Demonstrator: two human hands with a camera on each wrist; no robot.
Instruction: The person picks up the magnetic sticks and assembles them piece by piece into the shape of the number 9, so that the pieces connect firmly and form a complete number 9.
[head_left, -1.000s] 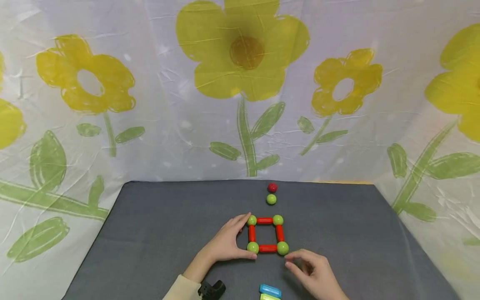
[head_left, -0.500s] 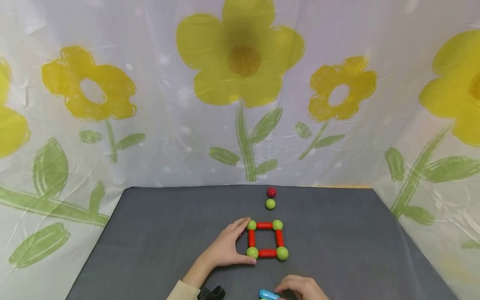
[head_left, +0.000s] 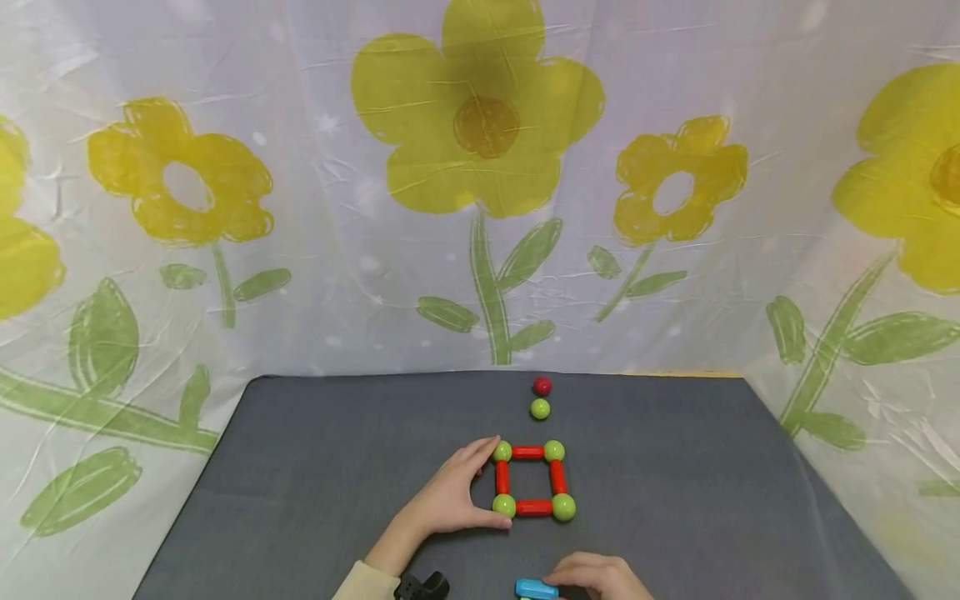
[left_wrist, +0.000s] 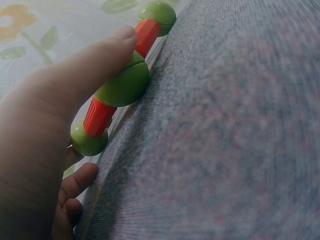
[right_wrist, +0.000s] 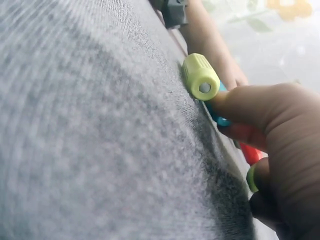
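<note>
A square of red rods (head_left: 533, 507) with green balls (head_left: 564, 507) at its corners lies flat on the dark cloth. My left hand (head_left: 450, 492) holds its left side, thumb at the near left ball and fingertips at the far left one. In the left wrist view the thumb lies against a green ball (left_wrist: 125, 87). Close to the near edge, my right hand (head_left: 602, 575) pinches the right end of a blue rod (head_left: 536, 589) between thumb and finger. Beside it lies a yellow-green rod (right_wrist: 201, 75) with a silvery dot in its end.
A loose green ball (head_left: 540, 408) and a red ball (head_left: 542, 386) stand in line beyond the square, near the back of the cloth-covered table (head_left: 360, 433). A curtain with yellow flowers (head_left: 487, 125) hangs behind. A black device (head_left: 422, 586) sits at the left wrist.
My right hand has come from beside the square's near right ball down to the blue rod and taken hold of its end. The left hand has stayed at the square.
</note>
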